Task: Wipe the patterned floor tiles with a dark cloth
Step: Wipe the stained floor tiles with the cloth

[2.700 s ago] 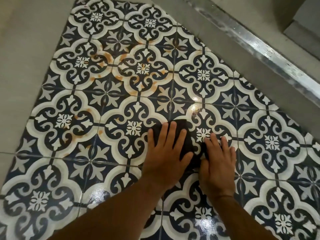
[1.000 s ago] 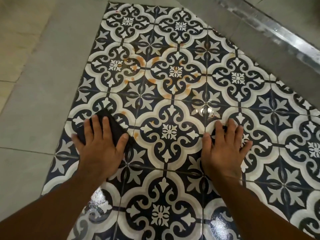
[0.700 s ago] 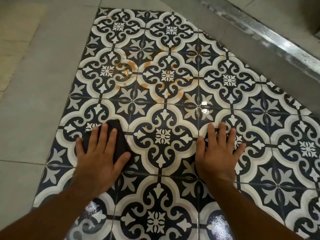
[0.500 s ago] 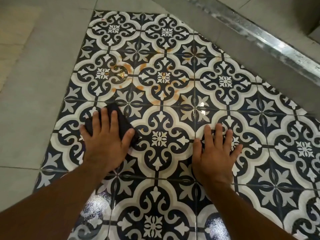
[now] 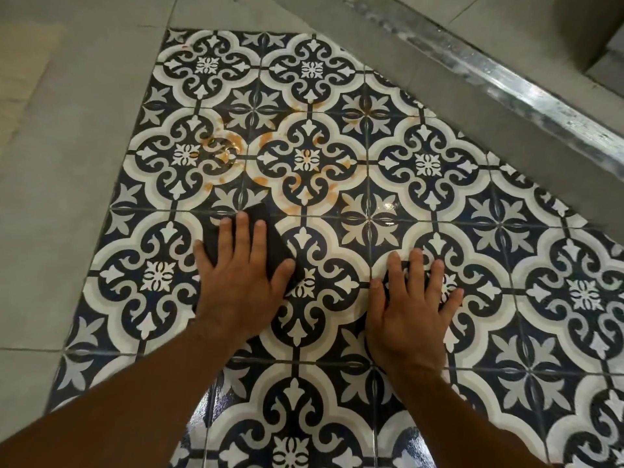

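Note:
Navy-and-white patterned tiles (image 5: 425,163) fill the middle of the head view. My left hand (image 5: 241,282) lies flat with its fingers spread over a dark cloth (image 5: 261,221), pressing it onto the tiles; part of the cloth shows beyond the fingertips. My right hand (image 5: 410,312) rests palm-down on the tiles to the right, fingers apart, holding nothing. Orange-brown stains (image 5: 270,157) spread over the tiles just beyond the cloth.
Plain grey floor tiles (image 5: 60,197) border the patterned area on the left. A grey raised ledge with a shiny metal strip (image 5: 526,92) runs diagonally across the upper right. Near tiles by my forearms look wet and glossy (image 5: 206,413).
My left hand has slid the cloth rightwards and forwards, towards the orange stains. My right hand has stayed planted on the same tile.

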Demonstrator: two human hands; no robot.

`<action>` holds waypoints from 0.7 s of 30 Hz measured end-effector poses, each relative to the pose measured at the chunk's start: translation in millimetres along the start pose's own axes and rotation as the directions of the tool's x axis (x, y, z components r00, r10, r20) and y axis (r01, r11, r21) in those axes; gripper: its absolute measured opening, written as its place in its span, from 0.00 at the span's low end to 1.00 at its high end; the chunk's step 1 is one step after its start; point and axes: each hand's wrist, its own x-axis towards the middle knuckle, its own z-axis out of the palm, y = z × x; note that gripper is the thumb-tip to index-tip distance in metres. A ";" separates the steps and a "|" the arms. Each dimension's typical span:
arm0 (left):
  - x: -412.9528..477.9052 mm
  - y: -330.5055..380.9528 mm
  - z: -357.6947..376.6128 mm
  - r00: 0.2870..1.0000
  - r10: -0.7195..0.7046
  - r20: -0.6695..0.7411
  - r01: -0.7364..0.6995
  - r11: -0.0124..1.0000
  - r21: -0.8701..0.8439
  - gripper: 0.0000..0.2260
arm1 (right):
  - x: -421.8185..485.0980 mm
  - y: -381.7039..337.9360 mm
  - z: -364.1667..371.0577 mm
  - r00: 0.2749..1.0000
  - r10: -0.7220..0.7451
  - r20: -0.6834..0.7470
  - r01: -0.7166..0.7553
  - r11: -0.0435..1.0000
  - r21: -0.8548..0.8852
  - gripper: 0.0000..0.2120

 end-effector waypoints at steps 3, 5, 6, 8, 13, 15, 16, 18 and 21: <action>-24.7 8.6 6.9 0.989 0.148 0.021 -0.148 0.989 0.005 0.34 | 0.3 0.4 0.1 1.000 0.003 0.006 -0.003 1.000 0.007 0.29; -35.0 2.0 8.5 0.968 0.248 0.036 -0.249 0.968 0.019 0.33 | -0.1 0.5 -0.2 1.000 0.002 0.007 -0.002 1.000 0.005 0.29; -32.9 -2.2 7.7 0.959 0.279 0.042 -0.280 0.960 0.027 0.33 | -0.3 0.0 0.0 1.000 0.002 0.004 -0.002 1.000 0.005 0.29; -17.8 -2.9 4.4 0.959 0.282 0.039 -0.283 0.959 0.028 0.33 | -0.5 0.1 0.7 1.000 0.002 -0.009 -0.002 1.000 0.007 0.29; 11.6 39.1 -1.2 0.988 0.154 -0.007 -0.154 0.988 0.014 0.33 | -1.1 1.1 2.4 0.999 -0.012 -0.037 0.013 0.999 0.030 0.28; 0.2 48.1 2.5 0.969 0.247 0.005 -0.247 0.969 0.030 0.32 | -0.9 1.9 1.6 0.999 -0.010 -0.047 0.012 0.999 0.047 0.28; -7.4 46.9 4.5 0.952 0.306 0.015 -0.307 0.951 0.025 0.32 | -0.9 2.0 1.3 0.999 -0.008 -0.053 0.011 0.999 0.050 0.28; -19.3 35.1 5.6 0.920 0.391 0.043 -0.391 0.920 0.006 0.31 | -1.3 1.5 -0.3 0.998 -0.009 -0.056 0.011 0.999 0.053 0.28; -12.9 16.6 2.4 0.902 0.426 0.068 -0.428 0.903 0.021 0.32 | -1.0 1.7 -1.4 0.999 -0.013 -0.041 0.015 0.998 0.056 0.28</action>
